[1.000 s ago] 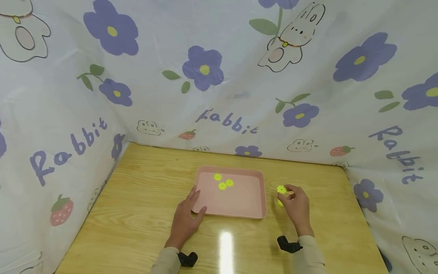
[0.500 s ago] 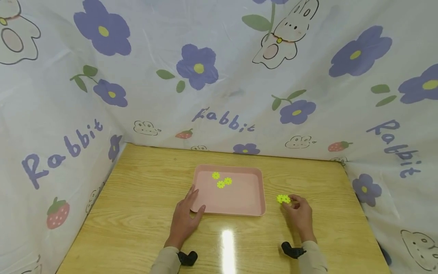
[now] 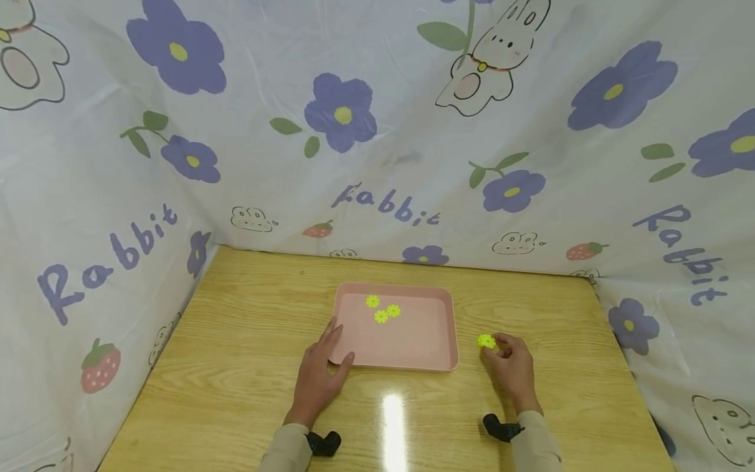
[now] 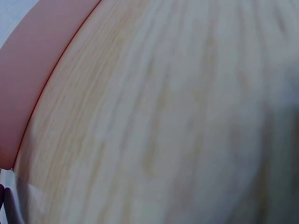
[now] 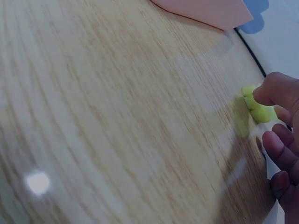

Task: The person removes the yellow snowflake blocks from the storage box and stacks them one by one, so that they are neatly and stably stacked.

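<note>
In the head view a shallow pink tray (image 3: 395,337) lies on the wooden table, with three yellow flower-shaped pieces (image 3: 381,316) near its back left. My left hand (image 3: 318,377) rests at the tray's front left corner, fingers extended along the rim. To the right of the tray, my right hand (image 3: 514,367) pinches a yellow flower-shaped piece (image 3: 486,341) between thumb and fingers. A second such piece overlaps it there. From the right wrist the yellow piece (image 5: 256,105) shows thick and ridged at the fingertips, close over the table.
The wooden table (image 3: 236,341) runs back to a white cloth wall (image 3: 265,177) printed with purple flowers and rabbits. More of this cloth stands at the left and right sides. Each wrist wears a black mount (image 3: 501,429).
My right hand has lowered toward the table with its yellow piece. The two pieces there came side by side, then overlapped. The left hand keeps its place at the tray.
</note>
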A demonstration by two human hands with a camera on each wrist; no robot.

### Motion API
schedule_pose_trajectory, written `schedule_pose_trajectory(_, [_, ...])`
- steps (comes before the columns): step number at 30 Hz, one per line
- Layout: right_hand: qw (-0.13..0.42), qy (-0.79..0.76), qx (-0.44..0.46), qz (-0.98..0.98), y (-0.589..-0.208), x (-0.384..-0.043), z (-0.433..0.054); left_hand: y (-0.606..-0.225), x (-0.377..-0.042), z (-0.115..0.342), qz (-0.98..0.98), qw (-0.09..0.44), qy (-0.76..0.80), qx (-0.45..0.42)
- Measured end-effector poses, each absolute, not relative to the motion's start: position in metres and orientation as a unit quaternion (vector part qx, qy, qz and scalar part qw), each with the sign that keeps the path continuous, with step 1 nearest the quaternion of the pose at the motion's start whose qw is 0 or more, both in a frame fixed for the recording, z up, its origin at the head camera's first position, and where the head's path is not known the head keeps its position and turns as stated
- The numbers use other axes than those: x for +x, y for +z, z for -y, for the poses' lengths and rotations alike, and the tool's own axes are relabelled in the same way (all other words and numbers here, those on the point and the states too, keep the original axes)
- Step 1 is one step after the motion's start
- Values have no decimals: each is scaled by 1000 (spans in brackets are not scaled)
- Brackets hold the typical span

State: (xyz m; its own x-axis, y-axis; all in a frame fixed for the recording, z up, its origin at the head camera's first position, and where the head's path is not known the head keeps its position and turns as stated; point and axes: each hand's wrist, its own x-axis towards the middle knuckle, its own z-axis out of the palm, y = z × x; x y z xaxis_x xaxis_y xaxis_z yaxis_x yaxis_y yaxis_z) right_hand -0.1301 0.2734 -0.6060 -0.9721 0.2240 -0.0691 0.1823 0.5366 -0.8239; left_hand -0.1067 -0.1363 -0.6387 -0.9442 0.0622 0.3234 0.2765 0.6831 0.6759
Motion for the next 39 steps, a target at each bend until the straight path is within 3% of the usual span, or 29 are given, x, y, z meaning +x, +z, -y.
schedule_pose_trajectory(39, [-2, 439, -91, 894, -606, -136, -273, -636, -108, 136, 907, 130, -389, -93])
